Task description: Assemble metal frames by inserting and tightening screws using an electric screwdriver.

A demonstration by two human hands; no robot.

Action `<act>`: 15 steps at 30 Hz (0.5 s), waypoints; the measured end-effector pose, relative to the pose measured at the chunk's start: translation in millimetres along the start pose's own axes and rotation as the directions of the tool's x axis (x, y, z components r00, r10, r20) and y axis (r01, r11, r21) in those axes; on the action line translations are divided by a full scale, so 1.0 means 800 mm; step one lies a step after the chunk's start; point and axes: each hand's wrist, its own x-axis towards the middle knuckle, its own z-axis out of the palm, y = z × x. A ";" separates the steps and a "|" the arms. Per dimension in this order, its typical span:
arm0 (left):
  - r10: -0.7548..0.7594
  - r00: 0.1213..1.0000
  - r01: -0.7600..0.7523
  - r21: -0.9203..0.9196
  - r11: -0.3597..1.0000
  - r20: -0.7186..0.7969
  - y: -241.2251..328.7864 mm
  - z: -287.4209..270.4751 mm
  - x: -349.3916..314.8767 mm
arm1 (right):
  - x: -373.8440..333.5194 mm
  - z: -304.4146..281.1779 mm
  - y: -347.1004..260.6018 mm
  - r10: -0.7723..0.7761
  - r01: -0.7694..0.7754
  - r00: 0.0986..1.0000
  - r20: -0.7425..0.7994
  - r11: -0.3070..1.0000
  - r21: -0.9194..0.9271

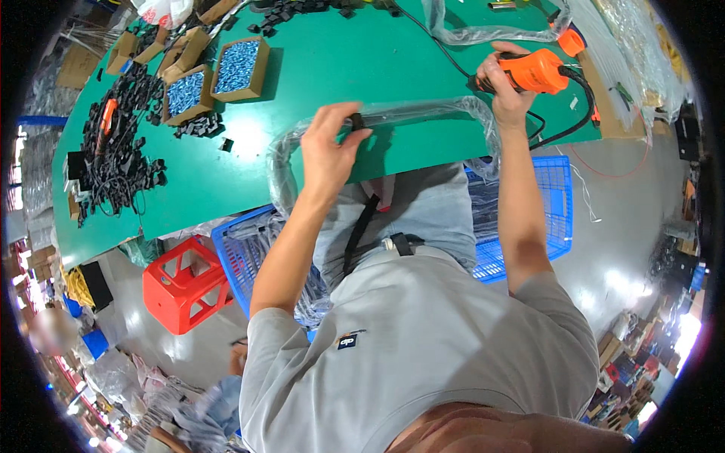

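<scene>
My left hand [329,147] pinches a small black piece [357,121] between thumb and fingers, at the long side of a bent frame wrapped in clear plastic [434,110]. The frame lies along the near edge of the green table [325,72], and its two ends hang toward my lap. My right hand [504,92] grips an orange corded power tool [539,72], held above the frame's right corner. The tool's black end points left and its black cord loops off to the right. My fingers partly cover the black piece.
Cardboard boxes of bluish fasteners [245,92] stand at the back left, beside a heap of black parts [124,170]. Another plastic-wrapped frame [495,35] lies at the far side. Below are blue baskets [557,200] and a red stool [162,291]. Another person [215,408] is at lower left.
</scene>
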 end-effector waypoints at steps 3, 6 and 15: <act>0.349 0.935 -0.348 0.349 0.870 0.062 -0.016 0.025 0.003 | -0.001 -0.002 -0.001 0.006 -0.007 1.000 -0.007 1.000 -0.022; 0.252 0.968 -0.240 0.374 0.896 0.016 -0.031 0.030 0.000 | -0.001 0.000 -0.007 -0.009 0.009 1.000 -0.014 0.999 -0.032; 0.277 0.960 -0.252 0.283 0.925 -0.051 -0.014 0.054 0.009 | -0.003 0.000 -0.010 0.023 -0.023 1.000 0.000 1.000 0.002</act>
